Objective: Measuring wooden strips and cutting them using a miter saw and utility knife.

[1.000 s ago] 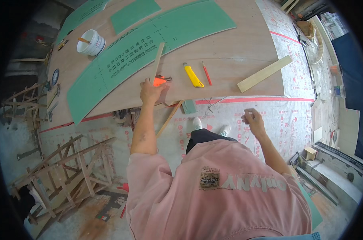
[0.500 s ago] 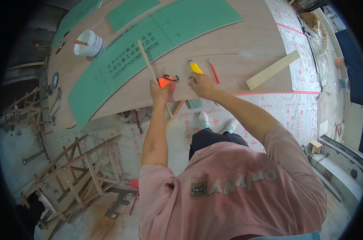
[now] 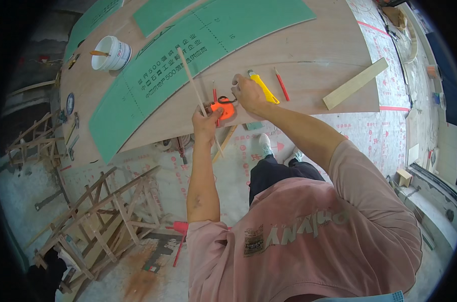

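In the head view my left hand (image 3: 204, 125) grips a thin pale wooden strip (image 3: 187, 71), an orange tape measure (image 3: 225, 111) with a dark strap, and what looks like a red pencil (image 3: 214, 90). My right hand (image 3: 246, 93) is just right of the tape, fingers curled; what they hold, if anything, is hidden. Beside it a yellow utility knife (image 3: 265, 89) and another red pencil (image 3: 281, 83) lie on the plywood top (image 3: 304, 40). A short wide board (image 3: 354, 83) lies farther right. Beyond my hands is a long curved green sheet (image 3: 258, 25) with printed marks.
A white bucket (image 3: 113, 59) with a brush (image 3: 99, 53) stands back left, near smaller tools (image 3: 72, 146) at the edge. More green sheets (image 3: 158, 12) lie at the back. Wooden frames (image 3: 120, 216) are at lower left on the floor (image 3: 138, 287), a small box (image 3: 404, 177) at far right.
My left hand has lifted the tape and strip, whose lower end now hangs past the table edge. My right hand has swung in from beside my body to next to the tape and knife.
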